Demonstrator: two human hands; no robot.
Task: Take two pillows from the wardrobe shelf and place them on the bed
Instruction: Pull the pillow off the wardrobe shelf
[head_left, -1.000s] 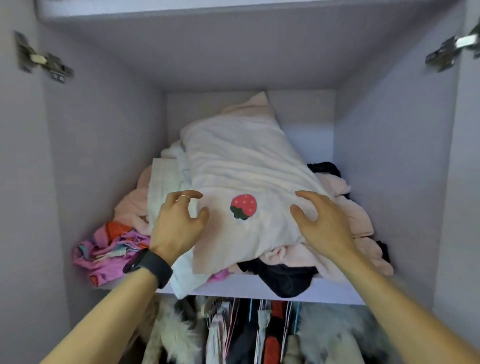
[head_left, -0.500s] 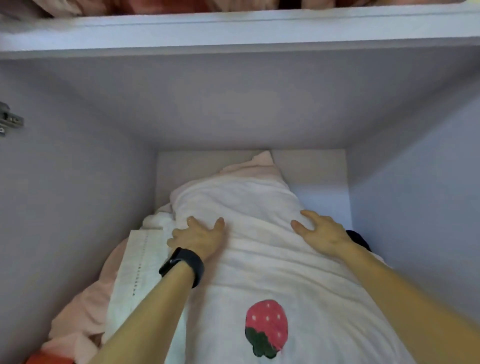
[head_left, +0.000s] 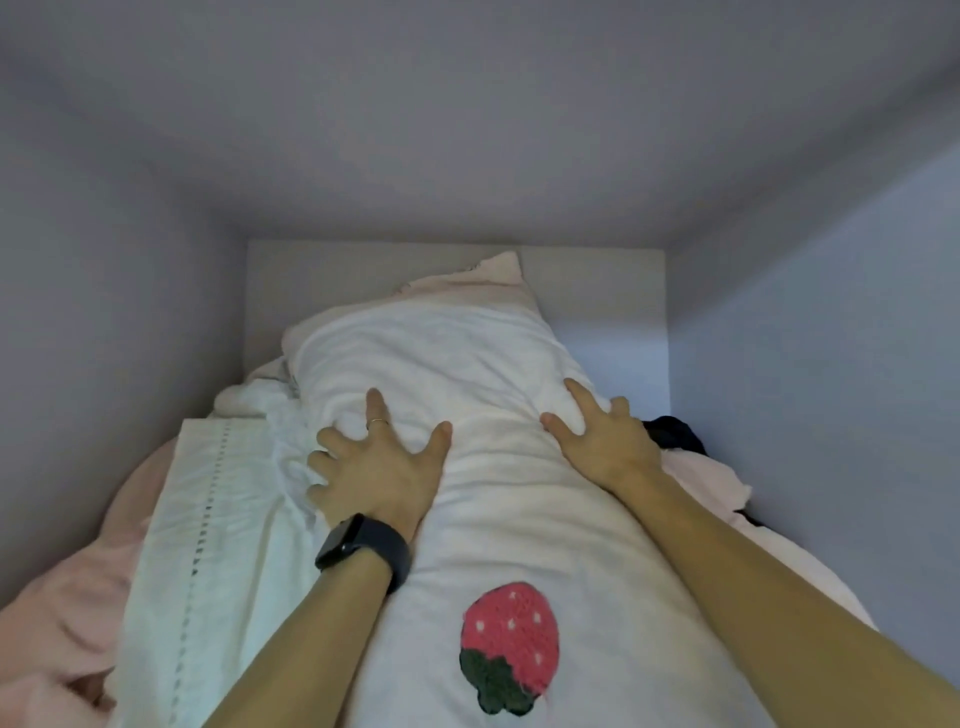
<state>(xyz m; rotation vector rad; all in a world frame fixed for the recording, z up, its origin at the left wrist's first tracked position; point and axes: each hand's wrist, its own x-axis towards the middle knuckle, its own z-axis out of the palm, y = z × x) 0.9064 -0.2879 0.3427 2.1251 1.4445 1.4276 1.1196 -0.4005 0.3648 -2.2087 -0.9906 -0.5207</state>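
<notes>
A white pillow (head_left: 441, 358) with a red strawberry patch (head_left: 511, 644) lies lengthwise on top of the pile on the wardrobe shelf. My left hand (head_left: 379, 467), with a black watch on the wrist, digs its fingers into the pillow's left side, where the fabric bunches. My right hand (head_left: 602, 441) wraps over the pillow's right flank, thumb spread on top. A pale pink pillow corner (head_left: 483, 273) sticks out behind the white one, mostly hidden.
A folded white cloth (head_left: 208, 519) with a stitched line lies left of the pillow, over pink bedding (head_left: 62, 597). A black garment (head_left: 675, 434) and more pink fabric (head_left: 711, 478) sit at the right. The wardrobe's walls (head_left: 805, 364) and top panel close in.
Both hands slid from the pillow's front end further back along its sides. The view moved closer into the compartment. The left fingers now sink into the fabric.
</notes>
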